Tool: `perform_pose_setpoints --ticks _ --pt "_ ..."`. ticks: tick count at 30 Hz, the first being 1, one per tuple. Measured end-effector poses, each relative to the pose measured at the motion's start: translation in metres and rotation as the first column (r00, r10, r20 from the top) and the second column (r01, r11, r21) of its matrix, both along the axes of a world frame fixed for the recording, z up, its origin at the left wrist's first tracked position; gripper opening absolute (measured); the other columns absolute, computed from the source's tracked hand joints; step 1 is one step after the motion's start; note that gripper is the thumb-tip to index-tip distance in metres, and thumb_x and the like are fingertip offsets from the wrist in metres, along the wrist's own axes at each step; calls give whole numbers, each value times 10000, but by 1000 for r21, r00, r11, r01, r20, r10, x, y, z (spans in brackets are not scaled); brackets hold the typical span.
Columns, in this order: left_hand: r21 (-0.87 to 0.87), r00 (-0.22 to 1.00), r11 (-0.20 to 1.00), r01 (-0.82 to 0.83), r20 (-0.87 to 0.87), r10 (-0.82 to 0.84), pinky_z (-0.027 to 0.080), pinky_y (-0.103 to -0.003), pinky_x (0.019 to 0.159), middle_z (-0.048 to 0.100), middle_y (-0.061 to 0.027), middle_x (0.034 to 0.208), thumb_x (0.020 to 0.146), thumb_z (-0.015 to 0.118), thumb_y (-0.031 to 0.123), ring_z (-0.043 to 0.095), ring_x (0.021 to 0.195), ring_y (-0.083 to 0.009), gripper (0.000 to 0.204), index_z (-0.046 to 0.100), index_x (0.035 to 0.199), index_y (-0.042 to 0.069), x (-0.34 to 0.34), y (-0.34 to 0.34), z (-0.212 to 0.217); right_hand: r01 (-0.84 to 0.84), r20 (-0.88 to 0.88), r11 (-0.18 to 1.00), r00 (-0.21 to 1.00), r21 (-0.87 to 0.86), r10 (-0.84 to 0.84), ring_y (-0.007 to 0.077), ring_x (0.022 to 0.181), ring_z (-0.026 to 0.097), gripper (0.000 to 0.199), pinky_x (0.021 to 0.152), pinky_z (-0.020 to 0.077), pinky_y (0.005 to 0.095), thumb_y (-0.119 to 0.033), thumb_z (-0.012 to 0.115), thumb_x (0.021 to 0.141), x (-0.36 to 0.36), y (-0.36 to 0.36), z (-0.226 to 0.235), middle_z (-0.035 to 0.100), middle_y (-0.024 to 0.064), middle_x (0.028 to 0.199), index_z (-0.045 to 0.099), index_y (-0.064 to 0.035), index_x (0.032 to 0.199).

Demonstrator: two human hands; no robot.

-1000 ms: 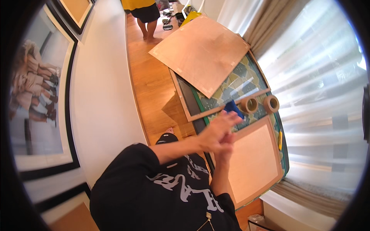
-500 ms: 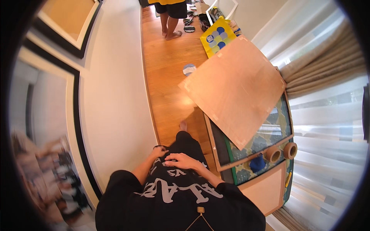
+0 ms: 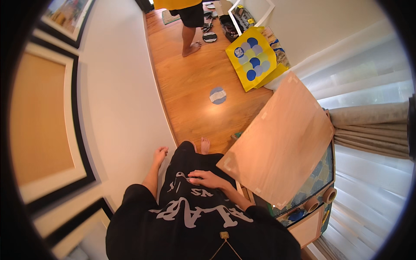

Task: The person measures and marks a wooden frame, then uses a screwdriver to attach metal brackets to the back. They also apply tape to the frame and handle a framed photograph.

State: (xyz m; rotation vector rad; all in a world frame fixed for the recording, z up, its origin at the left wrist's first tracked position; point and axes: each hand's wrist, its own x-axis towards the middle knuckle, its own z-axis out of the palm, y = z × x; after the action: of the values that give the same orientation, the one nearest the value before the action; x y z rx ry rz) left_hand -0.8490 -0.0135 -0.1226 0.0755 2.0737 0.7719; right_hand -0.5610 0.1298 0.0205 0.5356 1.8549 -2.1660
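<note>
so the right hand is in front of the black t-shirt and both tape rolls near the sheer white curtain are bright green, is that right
Not quite: the head view shows that both tape rolls are brown, not bright green. They are near the sheer white curtain, and the right hand is in front of the black t-shirt.

the bare left hand (image 3: pixel 161 153) stood out to the left, fingers loosely bent, its bare forearm (image 3: pixel 151 180) angling forward. the bare right hand (image 3: pixel 203 178) hung before the black-clad torso (image 3: pixel 195 234), fingers loosely extended leftward, its bare forearm (image 3: pixel 237 196) slanting inward across the body.
</note>
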Motion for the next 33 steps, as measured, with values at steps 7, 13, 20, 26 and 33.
perform_pose_setpoints --ticks 7,13,20,26,33 --pt "-181 914 896 405 57 -402 526 -340 784 727 -101 857 853 731 361 675 825 -198 369 739 995 20 -90 89 -28 544 192 810 838 -220 -511 254 1284 539 521 1071 402 324 -391 578 999 -44 17 -2 576 128 1385 554 -37 1380" --pt "-133 786 775 618 150 -600 529 -350 789 729 -123 918 849 736 362 678 852 -221 403 732 1033 3 -139 202 -48 845 475 482 532 -234 -701 189 1258 532 494 1055 397 277 -307 587 1010 -91 60 3 577 117 1382 529 -19 1406" --pt "-84 797 794 602 104 -594 519 -304 720 694 -73 927 911 703 322 629 789 -160 384 691 1107 -7 -211 329 -48 974 464 216 226 -74 -857 158 1144 597 401 1000 446 276 -217 650 977 -151 133 -41 657 97 1229 605 8 1307" --pt "-14 863 864 504 46 -503 517 -308 818 728 -126 976 897 718 303 663 904 -174 385 708 1111 -17 -271 427 -27 995 405 67 33 70 -914 121 957 620 338 856 484 266 -191 654 974 -184 293 -42 677 52 1091 635 13 1243" --pt "-129 862 853 505 42 -504 524 -311 792 725 -108 956 894 720 320 666 864 -176 398 705 1122 -6 -322 529 -45 986 344 135 96 92 -934 136 975 627 335 880 487 274 -191 654 972 -222 484 -117 688 84 1072 640 38 1215"
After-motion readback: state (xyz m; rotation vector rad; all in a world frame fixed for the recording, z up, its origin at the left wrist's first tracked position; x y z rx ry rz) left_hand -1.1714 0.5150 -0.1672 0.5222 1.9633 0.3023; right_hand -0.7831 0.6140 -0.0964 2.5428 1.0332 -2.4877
